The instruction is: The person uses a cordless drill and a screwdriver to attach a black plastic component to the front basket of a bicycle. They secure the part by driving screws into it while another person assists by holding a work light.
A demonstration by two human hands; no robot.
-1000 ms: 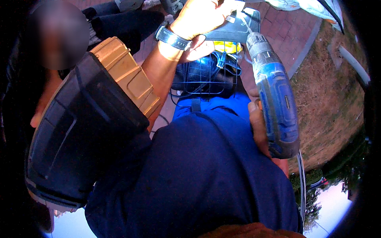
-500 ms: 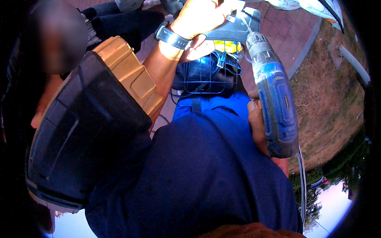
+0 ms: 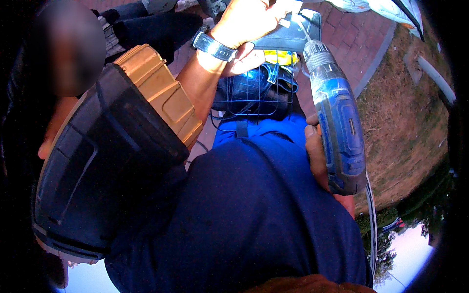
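Note:
My right hand (image 3: 316, 151) wraps round the handle of a blue cordless drill (image 3: 342, 124), mostly hidden behind its body. The drill points away from me, and its thin bit reaches over a dark flat box-like object (image 3: 283, 36) at the top. My left hand (image 3: 251, 22), with a black-strapped watch (image 3: 213, 47) on the wrist, is closed at that object's upper left. At its fingertips shows a small pale piece (image 3: 293, 7), too bright to make out. More fingers (image 3: 249, 62) show below the wrist; whose they are I cannot tell.
A wire basket (image 3: 254, 100) holding a dark bag and yellow material stands before my lap. A large black-and-orange case-like object (image 3: 112, 146) fills the left. Beside it another person's hand (image 3: 46, 146) shows. Red brick paving (image 3: 361, 36) borders dry grass (image 3: 395, 127) at the right.
The black-and-orange object has shifted very slightly to the right. Both my hands and the drill stay almost where they were.

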